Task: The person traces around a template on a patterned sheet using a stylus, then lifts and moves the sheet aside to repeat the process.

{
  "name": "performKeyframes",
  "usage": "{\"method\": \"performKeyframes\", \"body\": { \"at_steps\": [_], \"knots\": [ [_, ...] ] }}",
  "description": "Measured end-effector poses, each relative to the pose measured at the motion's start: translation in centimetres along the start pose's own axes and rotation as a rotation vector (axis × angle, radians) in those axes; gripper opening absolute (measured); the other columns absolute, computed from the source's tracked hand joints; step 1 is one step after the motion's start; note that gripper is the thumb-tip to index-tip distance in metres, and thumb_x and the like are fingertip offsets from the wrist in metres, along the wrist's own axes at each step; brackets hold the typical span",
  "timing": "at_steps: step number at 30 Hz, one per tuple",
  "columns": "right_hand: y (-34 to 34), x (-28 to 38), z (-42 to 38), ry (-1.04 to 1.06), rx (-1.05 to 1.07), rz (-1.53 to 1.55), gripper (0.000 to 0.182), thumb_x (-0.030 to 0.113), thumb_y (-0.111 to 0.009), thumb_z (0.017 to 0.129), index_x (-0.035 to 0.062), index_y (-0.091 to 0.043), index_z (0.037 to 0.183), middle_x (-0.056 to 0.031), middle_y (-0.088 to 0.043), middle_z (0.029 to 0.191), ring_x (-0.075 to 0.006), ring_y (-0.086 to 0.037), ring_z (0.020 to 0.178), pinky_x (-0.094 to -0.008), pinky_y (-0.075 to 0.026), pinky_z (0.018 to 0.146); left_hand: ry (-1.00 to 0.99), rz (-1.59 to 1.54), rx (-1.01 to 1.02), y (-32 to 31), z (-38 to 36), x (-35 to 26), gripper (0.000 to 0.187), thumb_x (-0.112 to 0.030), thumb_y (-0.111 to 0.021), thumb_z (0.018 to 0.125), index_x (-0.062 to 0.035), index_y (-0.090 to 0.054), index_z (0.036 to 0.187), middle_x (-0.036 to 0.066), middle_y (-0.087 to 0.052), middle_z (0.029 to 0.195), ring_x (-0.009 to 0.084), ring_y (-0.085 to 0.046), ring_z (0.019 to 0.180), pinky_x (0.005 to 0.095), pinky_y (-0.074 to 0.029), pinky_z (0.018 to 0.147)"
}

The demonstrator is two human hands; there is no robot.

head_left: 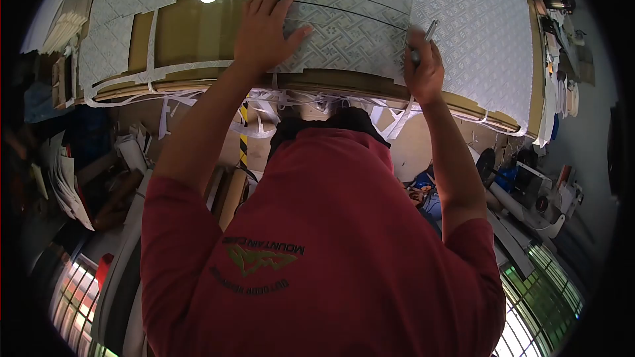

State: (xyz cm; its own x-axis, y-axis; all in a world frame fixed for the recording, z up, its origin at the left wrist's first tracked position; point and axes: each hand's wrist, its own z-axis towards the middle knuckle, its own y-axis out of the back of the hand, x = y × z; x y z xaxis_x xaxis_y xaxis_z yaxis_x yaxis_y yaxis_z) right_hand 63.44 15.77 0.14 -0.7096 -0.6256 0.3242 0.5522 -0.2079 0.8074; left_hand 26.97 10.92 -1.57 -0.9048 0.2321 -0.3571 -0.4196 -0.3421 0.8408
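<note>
My left hand [266, 34] lies flat with its fingers spread, pressing on a clear straightedge plate [350, 10] marked with dark lines. Under the plate is a pale sheet with an embossed lattice pattern [476, 33]. At the plate's right end, my right hand [424, 69] is closed around a slim silver utility knife [433, 29], its upper end pointing up and away. The fingers hide the knife's lower part and its tip. Left of my left hand, a strip of brown board [192, 30] shows where the patterned sheet is cut away.
Thin white offcut strips [153, 39] lie across the board and hang over the table's front edge [331, 83]. Stacked papers [63, 16] stand at the far left. More sheets hang at the right [548, 102]. Rolls and equipment [529, 188] crowd the lower right.
</note>
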Motion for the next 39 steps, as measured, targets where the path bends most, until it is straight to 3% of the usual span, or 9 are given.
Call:
{"method": "performKeyframes", "body": {
  "at_steps": [4,6,14,21,25,27,39],
  "knots": [
    [-0.2,0.1,-0.2,-0.001,-0.016,0.029,0.029,-0.001,-0.071,0.088,0.0051,-0.061,0.115,-0.0228,-0.072,0.126,-0.0436,-0.068,0.117,-0.0492,-0.055,0.099,-0.027,0.033,0.013,0.2,0.0,0.0,0.071,-0.055,-0.069,0.095,-0.0075,-0.057,0.146,0.023,-0.051,0.155,0.0399,-0.044,0.145,0.0551,-0.029,0.122],
    [-0.1,-0.1,-0.4,-0.040,-0.001,0.090,0.031,-0.001,-0.072,0.090,0.0039,-0.061,0.118,-0.0241,-0.070,0.130,-0.0428,-0.065,0.126,-0.0460,-0.054,0.103,-0.041,0.049,0.023,0.4,0.0,-0.1,0.071,-0.055,-0.070,0.095,-0.0070,-0.058,0.145,0.023,-0.052,0.154,0.0398,-0.045,0.144,0.0550,-0.029,0.122],
    [1.6,0.3,-2.7,-0.092,0.058,0.152,0.040,0.006,-0.079,0.087,0.0051,-0.059,0.121,-0.0244,-0.067,0.137,-0.0456,-0.061,0.130,-0.0509,-0.050,0.108,-0.045,-0.084,0.078,2.2,-3.6,-3.3,0.070,-0.035,-0.088,0.081,-0.0069,-0.062,0.139,0.024,-0.059,0.145,0.0414,-0.052,0.137,0.0539,-0.043,0.115],
    [2.6,0.5,-3.4,-0.112,0.083,0.204,0.047,0.013,-0.086,0.082,0.0068,-0.059,0.120,-0.0240,-0.065,0.141,-0.0487,-0.057,0.133,-0.0549,-0.047,0.111,0.040,-0.214,0.145,2.9,-3.0,-2.3,0.071,-0.036,-0.090,0.079,-0.0085,-0.062,0.139,0.020,-0.055,0.146,0.0430,-0.049,0.138,0.0548,-0.040,0.118],
    [2.2,0.4,-3.4,-0.111,0.085,0.204,0.046,0.013,-0.086,0.082,0.0065,-0.060,0.119,-0.0241,-0.066,0.140,-0.0494,-0.057,0.133,-0.0551,-0.047,0.111,-0.053,-0.115,0.136,2.8,-2.5,-2.0,0.074,-0.040,-0.090,0.078,-0.0091,-0.062,0.139,0.019,-0.051,0.152,0.0429,-0.048,0.140,0.0557,-0.037,0.120],
    [2.2,0.3,-3.9,-0.085,0.101,0.153,0.048,0.009,-0.087,0.080,0.0058,-0.060,0.119,-0.0209,-0.066,0.142,-0.0435,-0.057,0.137,-0.0511,-0.049,0.111,-0.050,-0.102,0.140,2.8,-2.5,-2.1,0.075,-0.041,-0.090,0.078,-0.0090,-0.062,0.140,0.020,-0.051,0.152,0.0429,-0.047,0.141,0.0558,-0.036,0.121],
    [1.8,0.6,-4.4,-0.045,0.010,0.108,0.041,0.011,-0.089,0.079,0.0060,-0.062,0.108,-0.0180,-0.073,0.131,-0.0399,-0.064,0.129,-0.0475,-0.053,0.106,-0.037,-0.100,0.127,3.0,-2.3,-2.3,0.077,-0.043,-0.092,0.074,-0.0088,-0.064,0.137,0.018,-0.055,0.150,0.0394,-0.048,0.142,0.0550,-0.036,0.122]
  ]
}}
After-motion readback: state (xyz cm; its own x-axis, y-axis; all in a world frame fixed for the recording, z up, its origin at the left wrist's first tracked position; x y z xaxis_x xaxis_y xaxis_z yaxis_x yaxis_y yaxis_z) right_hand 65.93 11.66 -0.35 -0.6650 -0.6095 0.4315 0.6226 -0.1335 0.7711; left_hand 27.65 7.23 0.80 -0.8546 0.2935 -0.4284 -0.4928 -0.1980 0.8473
